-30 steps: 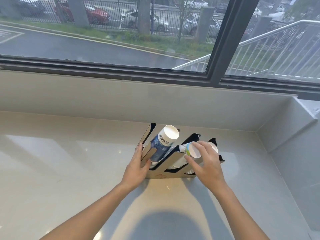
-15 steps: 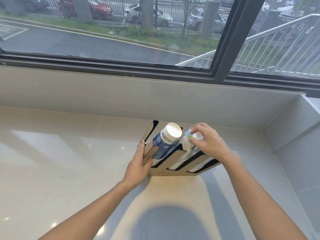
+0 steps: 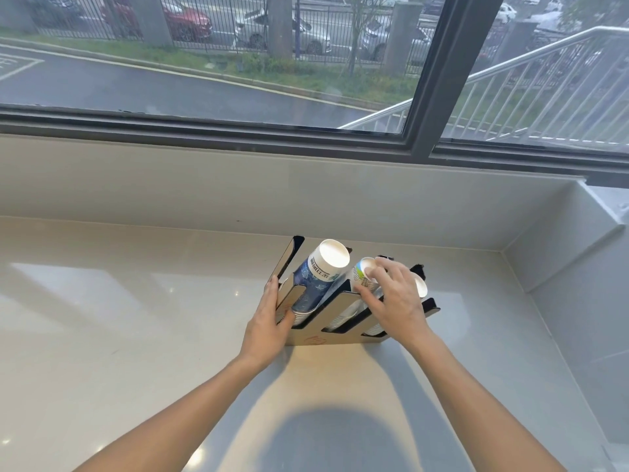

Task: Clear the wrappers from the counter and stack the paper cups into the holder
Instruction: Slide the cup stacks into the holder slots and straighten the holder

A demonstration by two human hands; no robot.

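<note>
Counter point(image 3: 136, 335) by window point(image 3: 204, 80): L hand point(image 3: 265, 328) flat on holder point(image 3: 343, 338) side, R hand point(image 3: 398, 301) grips mid cup stack point(image 3: 360, 274).

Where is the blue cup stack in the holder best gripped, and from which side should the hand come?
Grip the blue cup stack around its upper wall, just under the white upturned base, coming from above. That part rises free of the holder; lower down, the slot walls flank it.
</note>
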